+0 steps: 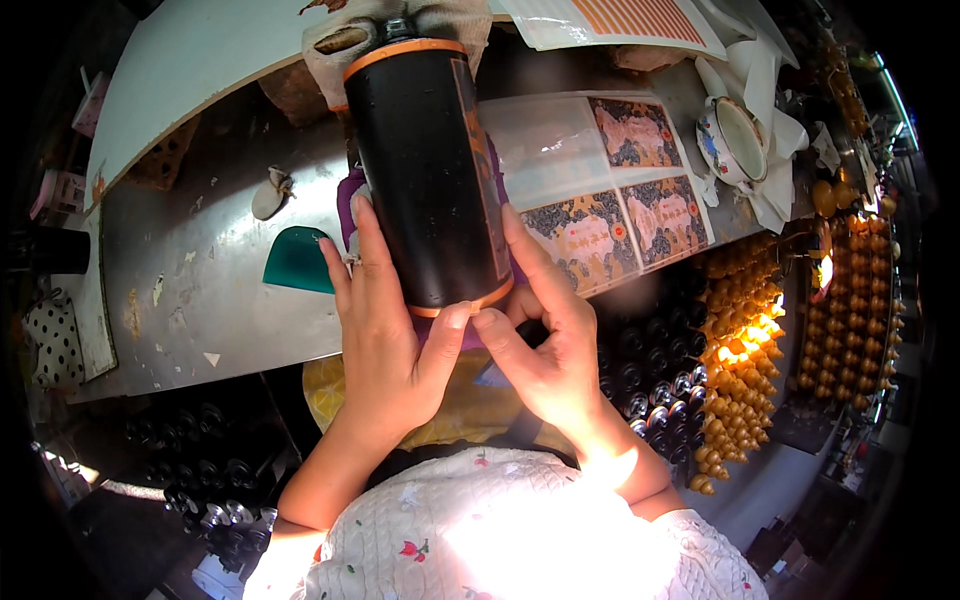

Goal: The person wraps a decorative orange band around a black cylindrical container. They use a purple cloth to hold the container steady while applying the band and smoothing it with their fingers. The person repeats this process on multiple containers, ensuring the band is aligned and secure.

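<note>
A large black bottle [420, 180] with orange bands at both ends lies in front of me, its neck pointing away. Along its right side runs a patterned strip [474, 130]. My left hand [385, 320] holds its left side, fingers stretched along it and thumb on the near orange band. On the other side my right hand [550, 340] grips the near end, its thumb close to the left one at the band. Part of a purple cloth [347, 205] shows beneath the bottle. A dark green, half-round scraper-like piece [297, 260] lies just left of my left hand.
Patterned sheets [580, 235] lie on the metal table [220, 330] at the right, near a white enamel mug [732, 142] and crumpled paper. A white board [220, 50] crosses the far left. Rows of dark bottles [650, 370] and gold ones [740, 370] stand below right.
</note>
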The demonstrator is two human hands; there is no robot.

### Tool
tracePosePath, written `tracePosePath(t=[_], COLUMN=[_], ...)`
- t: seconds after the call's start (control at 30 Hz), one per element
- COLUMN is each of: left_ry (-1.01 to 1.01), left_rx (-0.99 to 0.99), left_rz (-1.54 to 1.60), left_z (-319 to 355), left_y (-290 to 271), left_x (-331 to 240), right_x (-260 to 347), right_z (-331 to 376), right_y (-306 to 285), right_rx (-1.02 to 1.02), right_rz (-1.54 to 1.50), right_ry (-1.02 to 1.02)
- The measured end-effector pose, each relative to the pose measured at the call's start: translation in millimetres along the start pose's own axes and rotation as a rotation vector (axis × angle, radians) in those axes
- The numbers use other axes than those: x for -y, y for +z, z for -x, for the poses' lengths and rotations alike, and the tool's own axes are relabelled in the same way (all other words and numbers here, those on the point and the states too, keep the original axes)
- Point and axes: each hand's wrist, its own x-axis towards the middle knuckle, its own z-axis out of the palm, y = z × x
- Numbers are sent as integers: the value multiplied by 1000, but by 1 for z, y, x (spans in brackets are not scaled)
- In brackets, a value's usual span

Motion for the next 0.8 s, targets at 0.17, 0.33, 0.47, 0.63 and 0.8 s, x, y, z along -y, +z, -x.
tracePosePath(t=[0.17,0.33,0.47,0.63,0.8], left_ry=[-12,-29,-30,64,211], left_rx=[-8,-30,-59,1,-3], left_rz=[-21,-14,41,55,-177], left_z=[0,0,2,18,61], left_y=[3,5,8,-6,7], left_x=[-2,-4,1,10,23], right_x=[-1,1,2,0,4], right_z=[0,-1,-1,-1,-3], right_y=[1,2,1,-2,3], right_rx=[-5,-18,-5,14,26], right_rz=[-18,-23,5,26,86], right_ry=[9,-3,-3,-36,-27])
